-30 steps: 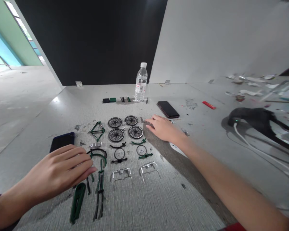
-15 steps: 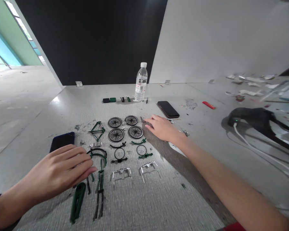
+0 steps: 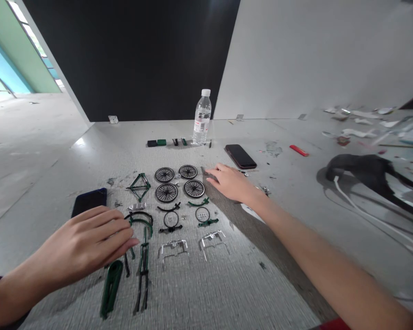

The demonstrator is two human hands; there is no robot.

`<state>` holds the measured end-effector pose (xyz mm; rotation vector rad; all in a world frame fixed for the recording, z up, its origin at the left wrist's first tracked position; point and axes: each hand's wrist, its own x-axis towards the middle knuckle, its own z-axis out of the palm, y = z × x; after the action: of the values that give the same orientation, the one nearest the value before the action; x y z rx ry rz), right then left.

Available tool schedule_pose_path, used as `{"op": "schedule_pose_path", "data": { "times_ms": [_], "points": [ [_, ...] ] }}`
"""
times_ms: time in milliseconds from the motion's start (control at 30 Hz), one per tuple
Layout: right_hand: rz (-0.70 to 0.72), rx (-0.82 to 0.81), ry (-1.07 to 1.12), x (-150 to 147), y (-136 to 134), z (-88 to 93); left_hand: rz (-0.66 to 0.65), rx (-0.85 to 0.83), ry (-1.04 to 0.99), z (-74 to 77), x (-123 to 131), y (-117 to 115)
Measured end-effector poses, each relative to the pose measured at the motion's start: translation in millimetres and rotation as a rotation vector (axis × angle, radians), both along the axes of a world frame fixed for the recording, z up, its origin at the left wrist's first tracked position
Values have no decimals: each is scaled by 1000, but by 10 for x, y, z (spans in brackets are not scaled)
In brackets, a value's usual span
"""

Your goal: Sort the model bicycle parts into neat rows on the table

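My right hand (image 3: 229, 183) rests low over the table, fingers partly stretched and holding nothing that I can see. Its fingertips are beside a small dark piece (image 3: 204, 170), to the right of the spoked model-bicycle wheels (image 3: 194, 188). At the left, my left hand (image 3: 89, 238) hovers with fingers extended and close together, nothing visible in it. Near those fingers lie curved mudguards (image 3: 147, 220), a fork-like part (image 3: 143, 270) and a green chain cover (image 3: 110, 288). A green diamond-shaped frame (image 3: 139, 187) lies farther back. Clear bent stands (image 3: 175, 250) are in front of the wheels.
A water bottle (image 3: 202, 119) stands at the back by the dark panel (image 3: 151, 59). One phone (image 3: 240, 156) lies behind my right hand, another phone (image 3: 89, 201) behind my left. At right are a red object (image 3: 298, 150) and a black device (image 3: 358, 169) with a white cable.
Both hands stay almost where they were, and the laid-out parts have not moved. The view has shifted very slightly.
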<state>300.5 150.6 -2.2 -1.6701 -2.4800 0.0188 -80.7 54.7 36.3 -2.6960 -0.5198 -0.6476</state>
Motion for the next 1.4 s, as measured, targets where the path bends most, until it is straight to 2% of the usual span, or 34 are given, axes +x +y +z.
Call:
{"op": "schedule_pose_path", "data": {
  "times_ms": [667, 1400],
  "points": [
    [-1, -51, -26, -12, -9, 26, -8, -1, 13, 13, 8, 0],
    [2, -28, -1, 2, -8, 16, -18, 2, 15, 15, 9, -5]
  ]
}}
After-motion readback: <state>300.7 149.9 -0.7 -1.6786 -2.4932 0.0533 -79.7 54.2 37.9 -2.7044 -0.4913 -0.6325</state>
